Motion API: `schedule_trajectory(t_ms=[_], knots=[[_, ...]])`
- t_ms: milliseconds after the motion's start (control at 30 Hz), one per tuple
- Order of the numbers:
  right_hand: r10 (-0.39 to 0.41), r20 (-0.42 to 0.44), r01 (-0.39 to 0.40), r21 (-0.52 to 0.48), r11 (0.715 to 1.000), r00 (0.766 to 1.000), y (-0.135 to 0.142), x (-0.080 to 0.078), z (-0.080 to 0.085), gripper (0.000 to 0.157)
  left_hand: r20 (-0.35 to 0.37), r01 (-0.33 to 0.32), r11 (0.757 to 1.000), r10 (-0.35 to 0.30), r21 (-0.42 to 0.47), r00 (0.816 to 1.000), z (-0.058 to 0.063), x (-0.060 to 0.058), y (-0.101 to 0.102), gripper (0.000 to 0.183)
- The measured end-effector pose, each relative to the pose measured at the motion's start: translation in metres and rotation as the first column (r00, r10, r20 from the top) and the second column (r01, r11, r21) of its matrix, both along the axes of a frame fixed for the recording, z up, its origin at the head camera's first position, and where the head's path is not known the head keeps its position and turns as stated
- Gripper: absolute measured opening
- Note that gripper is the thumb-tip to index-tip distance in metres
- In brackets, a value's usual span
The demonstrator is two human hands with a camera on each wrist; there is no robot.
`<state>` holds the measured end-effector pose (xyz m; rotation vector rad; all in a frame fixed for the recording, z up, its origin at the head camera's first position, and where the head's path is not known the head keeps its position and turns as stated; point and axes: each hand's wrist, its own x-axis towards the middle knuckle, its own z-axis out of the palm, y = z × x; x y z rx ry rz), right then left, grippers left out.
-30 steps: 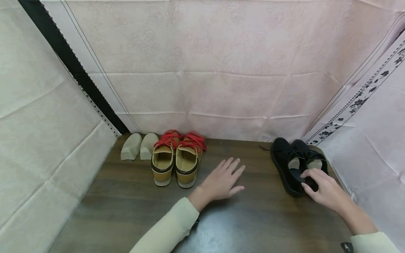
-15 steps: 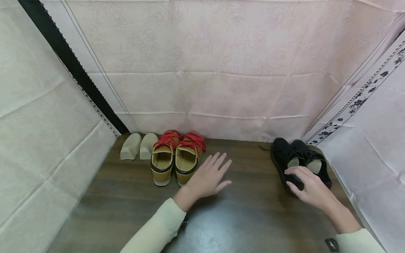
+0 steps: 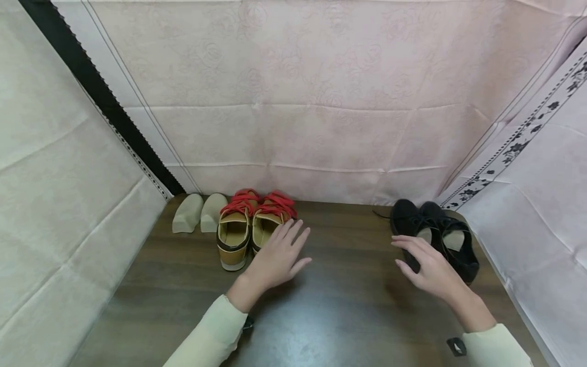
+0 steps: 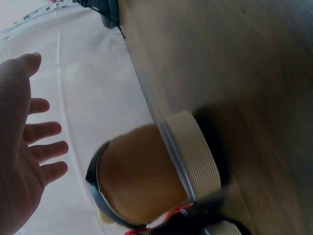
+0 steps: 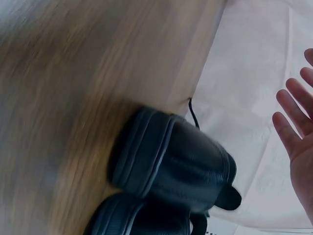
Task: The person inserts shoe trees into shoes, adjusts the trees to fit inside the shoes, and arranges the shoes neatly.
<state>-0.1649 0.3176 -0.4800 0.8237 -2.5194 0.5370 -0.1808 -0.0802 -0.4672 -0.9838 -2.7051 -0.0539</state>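
Pale patterned cloth (image 3: 293,92) rises beyond both sets of fingertips; below them lies a dark brown wood-grain surface (image 3: 330,306). Left hand (image 3: 272,257): fingers extended and slightly spread, gripping nothing. Beneath and to the left of these fingers stand the tan shoes (image 3: 231,255), toes toward the back cloth, red laces (image 3: 281,204) just past the fingertips. The left wrist view shows the palm apart from the nearer shoe. Right hand (image 3: 428,267): fingers loosely bent, thumb apart, nothing held. Under and to the right of them sit the black shoes (image 3: 440,221), side by side; the right wrist view shows a gap between hand and shoe. Two off-white moulded pieces (image 3: 189,216) lie farther left of the left fingers, beside the tan pair.
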Motion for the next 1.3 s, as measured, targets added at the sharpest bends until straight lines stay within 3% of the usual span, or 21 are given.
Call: schedule_trajectory(t_ms=[233,467,600,767,967,1300], knots=[[-0.008,0.019,0.009,-0.010,1.000,1.000,-0.017,-0.001,-0.003,0.054,-0.010,-0.031,1.000,0.031,0.000,0.999,0.000,0.004,-0.014,0.067],[-0.067,0.003,0.067,-0.033,0.997,0.998,-0.037,0.003,-0.009,0.049,-0.039,-0.051,0.998,0.050,-0.026,0.998,-0.008,0.013,-0.026,0.066],[-0.070,0.021,0.071,-0.037,0.997,0.997,-0.049,0.003,-0.008,0.048,-0.090,-0.060,0.998,0.058,-0.015,0.994,-0.012,0.014,-0.035,0.067],[-0.067,0.038,0.069,-0.052,0.996,0.997,-0.060,0.001,-0.010,0.047,-0.172,-0.047,0.999,0.047,0.006,0.984,-0.016,0.013,-0.045,0.070],[-0.056,0.065,0.060,-0.067,0.996,0.996,-0.070,-0.003,-0.016,0.051,-0.193,-0.028,0.998,0.039,0.062,0.980,-0.020,0.013,-0.054,0.066],[-0.074,0.132,0.081,-0.050,0.995,0.989,-0.084,-0.006,-0.018,0.053,-0.241,0.029,0.998,-0.014,0.059,0.971,-0.028,0.011,-0.064,0.041]])
